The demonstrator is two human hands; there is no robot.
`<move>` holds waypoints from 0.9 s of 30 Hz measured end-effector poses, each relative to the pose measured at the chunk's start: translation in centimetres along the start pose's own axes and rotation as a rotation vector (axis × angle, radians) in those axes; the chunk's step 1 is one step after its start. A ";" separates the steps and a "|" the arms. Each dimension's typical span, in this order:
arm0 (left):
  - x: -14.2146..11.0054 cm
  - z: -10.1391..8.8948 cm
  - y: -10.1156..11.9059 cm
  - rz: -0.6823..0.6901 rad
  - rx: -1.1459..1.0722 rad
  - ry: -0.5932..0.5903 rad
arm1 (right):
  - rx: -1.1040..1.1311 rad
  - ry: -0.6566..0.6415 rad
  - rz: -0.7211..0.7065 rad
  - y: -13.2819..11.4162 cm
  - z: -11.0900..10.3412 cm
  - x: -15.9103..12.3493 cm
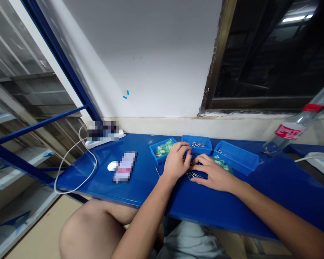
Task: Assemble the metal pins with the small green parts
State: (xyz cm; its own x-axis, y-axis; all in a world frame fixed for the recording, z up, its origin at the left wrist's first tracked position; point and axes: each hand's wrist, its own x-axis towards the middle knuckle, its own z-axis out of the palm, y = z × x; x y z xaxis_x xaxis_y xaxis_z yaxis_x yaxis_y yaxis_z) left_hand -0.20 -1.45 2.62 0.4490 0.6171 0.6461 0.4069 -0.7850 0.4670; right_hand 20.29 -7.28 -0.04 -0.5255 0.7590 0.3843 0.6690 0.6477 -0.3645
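Many slim, shiny metal pins [196, 175] lie jumbled.

A white, tube-shaped glare [297, 18] is reflected in the dark window [259, 64] at two o'clock. The wall [153, 54] at twelve is softly lit; the slatted panels [35, 91] at nine are left dim. Toward three, the bottle [289, 131] is stretched by wide-angle distortion. Metal pins [196, 175] near five are shaded and slightly blurred; the phone [125, 166] at eight is pixelated.
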 end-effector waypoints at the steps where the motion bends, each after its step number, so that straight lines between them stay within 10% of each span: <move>1: 0.0 0.2 0.1 -0.004 -0.017 -0.013 | -0.010 0.001 -0.001 0.2 0.1 0.0; 27: -0.1 1.4 0.0 0.007 -0.105 -0.150 | -0.167 0.093 -0.016 2.0 0.7 0.3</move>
State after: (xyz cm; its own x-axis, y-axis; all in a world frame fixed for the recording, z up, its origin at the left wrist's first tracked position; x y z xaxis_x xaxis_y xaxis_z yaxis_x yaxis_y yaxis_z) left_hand 0.89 -1.50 1.69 0.5686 0.6066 0.5556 0.3213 -0.7856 0.5288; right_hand 21.04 -5.70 -1.25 -0.4910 0.7347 0.4681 0.7432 0.6336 -0.2149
